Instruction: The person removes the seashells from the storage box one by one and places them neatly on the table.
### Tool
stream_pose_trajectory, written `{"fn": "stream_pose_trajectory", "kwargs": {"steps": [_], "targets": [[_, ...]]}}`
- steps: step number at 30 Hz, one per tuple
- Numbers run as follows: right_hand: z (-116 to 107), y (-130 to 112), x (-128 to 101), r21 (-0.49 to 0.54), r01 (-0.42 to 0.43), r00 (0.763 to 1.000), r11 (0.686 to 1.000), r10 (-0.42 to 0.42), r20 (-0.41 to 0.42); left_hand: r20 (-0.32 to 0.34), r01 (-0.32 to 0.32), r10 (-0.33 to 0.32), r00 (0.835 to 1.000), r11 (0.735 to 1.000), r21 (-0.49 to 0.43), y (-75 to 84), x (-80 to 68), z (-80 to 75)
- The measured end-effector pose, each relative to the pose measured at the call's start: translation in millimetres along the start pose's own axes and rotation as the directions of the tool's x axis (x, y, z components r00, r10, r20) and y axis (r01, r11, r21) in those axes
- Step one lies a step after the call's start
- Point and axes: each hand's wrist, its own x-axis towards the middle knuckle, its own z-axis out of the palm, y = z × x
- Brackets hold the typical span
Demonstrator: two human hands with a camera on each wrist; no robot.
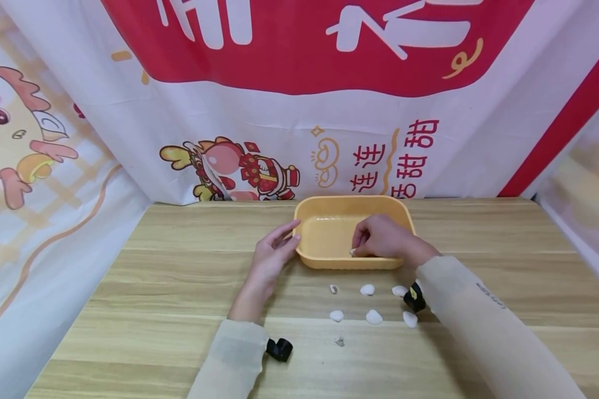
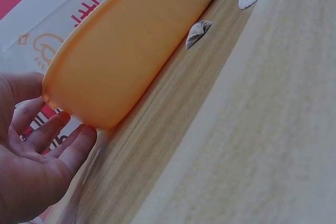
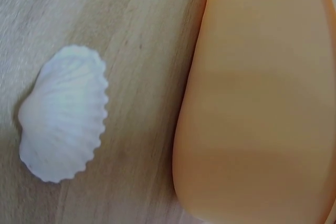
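An orange-yellow plastic basin stands on the wooden table near the back cloth. At its left end is my left hand, thumb and fingers spread and touching the outer wall and rim; the left wrist view shows the same hand against the basin. My right hand reaches in over the front right rim and pinches a small whitish seashell low inside. The right wrist view leaves that hand out, showing the basin's side and a ribbed white seashell on the table.
Several seashells lie in rough rows before the basin, among them a white one, a greyish one and a small grey one nearest me. Printed cloth hangs behind the table and at both sides.
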Motion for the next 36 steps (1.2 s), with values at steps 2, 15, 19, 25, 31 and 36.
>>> {"fn": "stream_pose_trajectory", "kwargs": {"steps": [2, 15, 19, 25, 31, 36], "targets": [[0, -1, 0, 0.007, -0.004, 1.0, 1.0, 0.004, 0.001, 0.001, 0.001, -0.001, 1.0, 1.0, -0.003, 0.2, -0.5, -0.2], [-1, -1, -1, 0.203, -0.086, 0.996, 0.975, 0.09, -0.009, -0.001, 0.002, -0.002, 1.0, 1.0, -0.001, -0.9, -0.5, -2.0], [-3, -2, -2, 0.275, -0.1, 0.992, 0.956, 0.116, -0.043, -0.002, -0.005, 0.005, 1.0, 1.0, -0.004, -0.7, -0.7, -2.0], [-7, -3, -5, 0.33, -0.065, 0.987, 0.942, 0.11, -0.119, 0.001, -0.002, 0.002, 1.0, 1.0, 0.003, -0.6, -0.7, -1.2], [-10, -4, -7, 0.354, -0.059, 0.982, 0.933, 0.117, -0.146, -0.002, 0.0, 0.0, 1.0, 1.0, -0.001, -0.7, -0.6, -0.5], [-10, -4, -9, 0.374, -0.063, 0.981, 0.925, 0.126, -0.148, -0.002, 0.002, -0.002, 1.0, 1.0, -0.003, 0.0, -1.6, 0.1]]}}
